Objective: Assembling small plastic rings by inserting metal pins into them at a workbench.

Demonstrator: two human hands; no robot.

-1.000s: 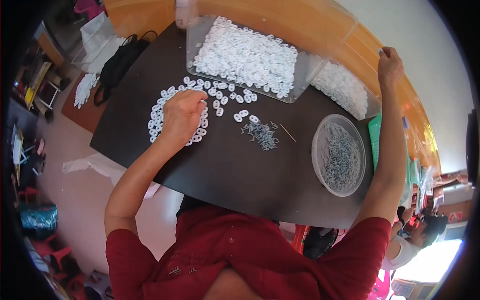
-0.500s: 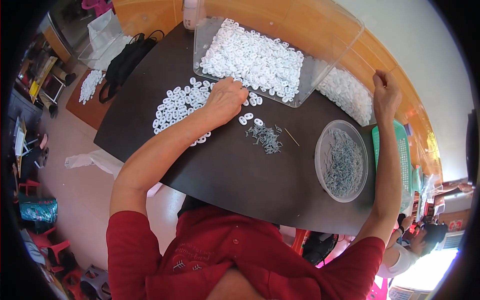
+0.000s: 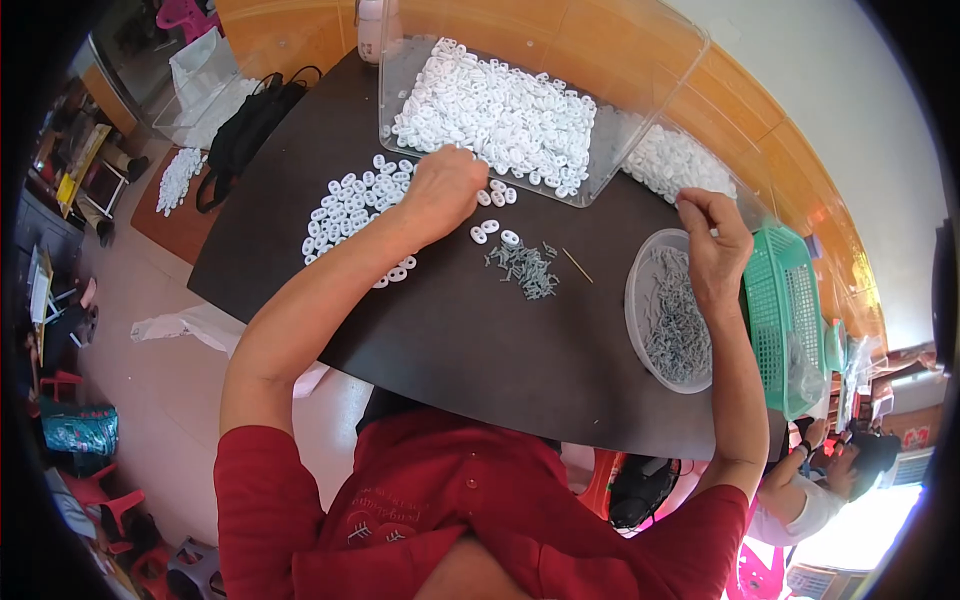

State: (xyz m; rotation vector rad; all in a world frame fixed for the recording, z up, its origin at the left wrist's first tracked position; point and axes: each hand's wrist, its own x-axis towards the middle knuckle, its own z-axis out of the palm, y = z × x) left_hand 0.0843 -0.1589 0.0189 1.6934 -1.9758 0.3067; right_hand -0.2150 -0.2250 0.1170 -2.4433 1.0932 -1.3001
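Observation:
My left hand (image 3: pixel 447 193) rests by the front edge of the clear bin (image 3: pixel 395 143), its fingers curled down and mostly hidden behind its back. Around it lie white two-holed oval pieces (image 3: pixel 345 212), spread to its left, with a few more (image 3: pixel 490 230) just right of it. My right hand (image 3: pixel 716 245) is raised over the far side of a round clear tub (image 3: pixel 633 325) of grey screws (image 3: pixel 680 335), thumb and fingers pinched. A small white spot shows among its fingers, too small to name. A little heap of loose screws (image 3: pixel 528 270) lies between the hands.
White pieces (image 3: pixel 500 115) fill much of the bin, and a clear bag of them (image 3: pixel 680 160) lies beside it. A thin brass-coloured stick (image 3: pixel 577 265) lies near the screws. A green basket (image 3: pixel 775 300) stands at the right edge; a bottle (image 3: pixel 370 35) stands behind. Another person (image 3: pixel 815 490) sits right.
My right hand has come left and down, from over the green basket to above the tub of screws. My left hand has barely shifted. The view has turned slightly.

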